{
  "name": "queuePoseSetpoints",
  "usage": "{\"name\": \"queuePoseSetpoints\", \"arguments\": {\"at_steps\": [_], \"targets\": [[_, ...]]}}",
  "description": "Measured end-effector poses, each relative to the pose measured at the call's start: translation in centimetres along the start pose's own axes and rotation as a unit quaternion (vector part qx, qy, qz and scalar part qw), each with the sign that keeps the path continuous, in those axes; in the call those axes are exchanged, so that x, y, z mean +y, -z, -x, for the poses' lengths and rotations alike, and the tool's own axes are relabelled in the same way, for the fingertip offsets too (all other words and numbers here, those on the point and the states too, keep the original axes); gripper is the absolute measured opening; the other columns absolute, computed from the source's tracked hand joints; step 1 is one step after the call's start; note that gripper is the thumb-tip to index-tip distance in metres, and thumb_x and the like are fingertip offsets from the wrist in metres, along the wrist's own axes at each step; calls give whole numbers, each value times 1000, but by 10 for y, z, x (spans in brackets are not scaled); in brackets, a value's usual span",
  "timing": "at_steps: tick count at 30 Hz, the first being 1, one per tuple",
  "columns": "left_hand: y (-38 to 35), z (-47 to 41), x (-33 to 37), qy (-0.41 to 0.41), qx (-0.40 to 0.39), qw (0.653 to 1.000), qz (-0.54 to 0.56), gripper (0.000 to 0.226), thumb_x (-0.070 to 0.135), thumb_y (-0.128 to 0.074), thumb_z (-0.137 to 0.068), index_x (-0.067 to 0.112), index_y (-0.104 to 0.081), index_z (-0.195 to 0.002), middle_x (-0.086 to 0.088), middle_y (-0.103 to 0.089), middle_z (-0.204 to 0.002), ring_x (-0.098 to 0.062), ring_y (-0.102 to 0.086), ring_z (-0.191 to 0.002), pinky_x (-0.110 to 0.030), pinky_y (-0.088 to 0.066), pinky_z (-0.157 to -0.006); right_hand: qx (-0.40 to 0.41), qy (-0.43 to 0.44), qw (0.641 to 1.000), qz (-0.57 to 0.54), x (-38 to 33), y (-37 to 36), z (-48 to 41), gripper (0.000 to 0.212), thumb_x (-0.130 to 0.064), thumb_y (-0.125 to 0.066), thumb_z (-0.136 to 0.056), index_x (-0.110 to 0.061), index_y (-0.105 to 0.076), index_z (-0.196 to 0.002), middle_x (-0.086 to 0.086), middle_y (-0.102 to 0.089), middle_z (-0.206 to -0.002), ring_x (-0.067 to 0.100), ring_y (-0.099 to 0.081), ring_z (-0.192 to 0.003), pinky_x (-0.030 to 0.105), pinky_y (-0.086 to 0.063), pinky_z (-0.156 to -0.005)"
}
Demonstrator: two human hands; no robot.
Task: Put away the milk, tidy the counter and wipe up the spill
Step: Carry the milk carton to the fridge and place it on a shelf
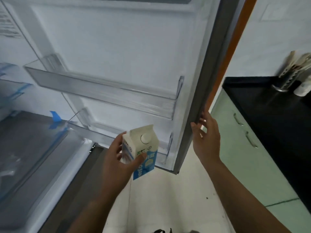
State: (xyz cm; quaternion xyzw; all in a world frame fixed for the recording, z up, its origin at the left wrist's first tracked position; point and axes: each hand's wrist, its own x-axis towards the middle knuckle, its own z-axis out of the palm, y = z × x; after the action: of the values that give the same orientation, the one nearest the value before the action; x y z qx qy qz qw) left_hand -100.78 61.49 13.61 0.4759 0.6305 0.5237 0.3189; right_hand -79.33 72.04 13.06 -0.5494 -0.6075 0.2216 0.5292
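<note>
Milk carton (pixel 146 148) is held in mid-air, tilted, in front of the open fridge door (pixel 126 47), low in the view. It is gripped by the left hand (pixel 116 158): the thumb is pressed on the printed front face and the fingers are wrapped round the far side.

The carton is judged to be coated paperboard with a gable top and a round white cap. Its walls are expected to give under a hard squeeze, and the smooth coating may be slick if wet. How full it is cannot be told, so its weight is left open; sloshing should be allowed for. A hold across two opposite faces at mid-height is judged best, and the thin gable ridge is better avoided.

At about 12 o'clock from the carton, just behind it, the clear lower door shelf (pixel 96 132) is seen, the likely place for it. At 11 o'clock, higher up, the upper door shelf (pixel 101 91) is mounted.

At 3 o'clock the door's free edge is gripped by the right hand (pixel 206 142), thumb on the inner side and fingers round the edge.

Farther out at 2 o'clock a black counter (pixel 269 118) is seen, with a blurred metal utensil holder (pixel 284 78) on it.
</note>
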Motion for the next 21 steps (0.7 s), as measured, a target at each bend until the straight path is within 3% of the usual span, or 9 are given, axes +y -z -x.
{"name": "queuePoseSetpoints", "arguments": {"at_steps": [3, 6, 9, 12, 16, 21], "targets": [[-20, 3, 3, 9, 56, 998, -1, 58, 12, -79, -65, 34, -51, -111, 19, -62, -102, -1, -60, -95, -9, -50, -66, -64, 6, 998, -13, 12, 2, -13, 60, -24, -56, -89, -25, -28, -142, 3, -39, -141, 18, -42, -128, 44, -48, -97], [-34, 11, 9, 22, 97, 995, -4, 59, 18, -79, -66, 31, -50, -117, 20, -61, -106, -1, -58, -99, -14, -52, -68, -115, 12, 993, -30, 17, 3, -17, 68, -27, -57, -89, -25, -18, -145, -9, -26, -147, 15, -29, -137, 45, -41, -105], [-41, 23, 13, 37, 132, 991, -7, 57, 23, -78, -67, 32, -50, -116, 20, -61, -107, -3, -58, -101, -28, -55, -79, -153, 33, 987, 26, 21, 6, -1, 70, -29, -61, -86, -20, -21, -143, 1, -20, -153, 12, -21, -139, 35, -34, -108], [-42, 36, 16, 54, 166, 985, -12, 57, 23, -77, -67, 35, -49, -116, 20, -60, -107, -4, -57, -102, -37, -55, -83, -196, 119, 973, 32, 26, 0, 21, 57, -24, -64, -84, -14, -39, -133, 8, -39, -141, 12, -35, -129, 28, -37, -102], [-35, 55, 15, 78, 190, 978, -26, 55, 26, -76, -67, 33, -49, -114, 21, -59, -109, -2, -56, -102, -43, -55, -85, -305, 175, 934, 58, 32, -23, 19, 37, -25, -61, -87, -15, -52, -121, 3, -58, -121, 8, -49, -112, 21, -41, -91], [-16, 66, 10, 100, 241, 965, -28, 53, 33, -75, -63, 38, -50, -110, 17, -61, -108, -11, -60, -104, -44, -56, -82, -337, 226, 908, 102, 40, -52, 6, 29, -21, -61, -87, -13, -59, -115, 6, -63, -110, 20, -59, -103, 31, -51, -87]]}}
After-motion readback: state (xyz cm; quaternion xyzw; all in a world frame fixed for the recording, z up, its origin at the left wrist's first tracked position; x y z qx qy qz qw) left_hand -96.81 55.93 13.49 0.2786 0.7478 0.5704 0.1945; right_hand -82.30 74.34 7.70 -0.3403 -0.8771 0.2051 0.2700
